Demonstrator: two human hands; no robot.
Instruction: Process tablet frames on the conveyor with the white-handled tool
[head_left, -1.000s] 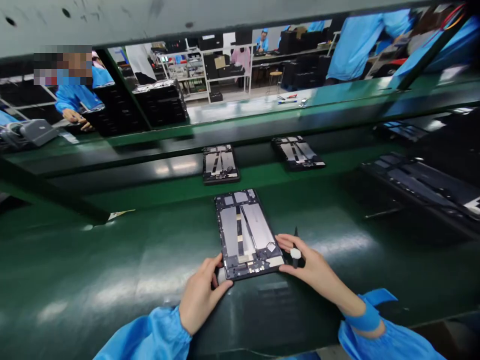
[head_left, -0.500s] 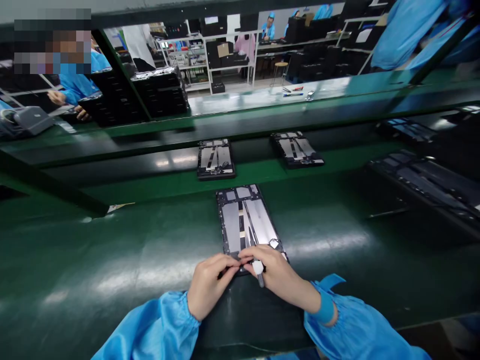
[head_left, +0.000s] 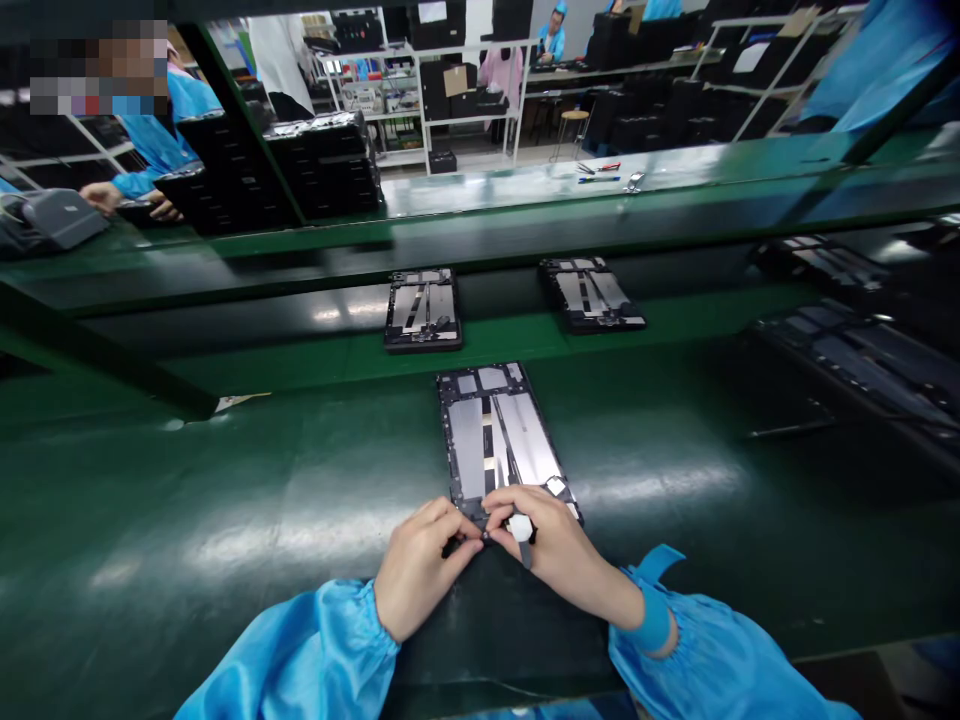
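Past the green workbench [head_left: 480,195], white shelving [head_left: 469,100] and a stool [head_left: 574,125] stand on what seems pale flooring [head_left: 532,155].

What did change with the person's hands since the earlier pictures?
The left hand and the right hand, holding a slim black tool with a white band, moved inward from the corners of the near end of the dark tablet housing with silver panels; they now meet at its near edge. The tool's black end turned from pointing away to pointing toward the person. The housing stayed on the green workbench.
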